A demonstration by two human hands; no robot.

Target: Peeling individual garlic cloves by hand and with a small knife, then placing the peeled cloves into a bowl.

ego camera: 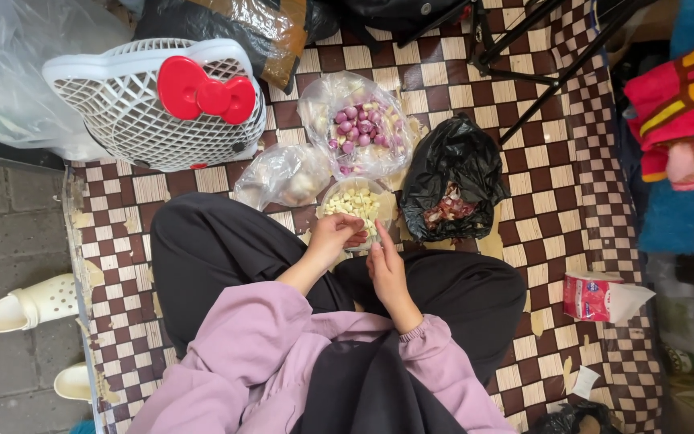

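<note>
I sit cross-legged on a checkered mat. My left hand (334, 238) and my right hand (385, 269) meet above my lap, just below a clear container (355, 202) of peeled pale garlic cloves. Both hands pinch something small between the fingers; it is too small to make out. Beyond the container lies a clear plastic bag (359, 128) with purple unpeeled cloves. To its right an open black bag (453, 181) holds reddish peelings.
A white plastic fan (158, 104) with a red bow lies at the back left. Another clear bag (283, 175) sits beside the container. A tissue pack (596, 295) lies at the right. White clogs (30, 303) stand on paving at the left. Black stand legs (524, 48) reach across the back.
</note>
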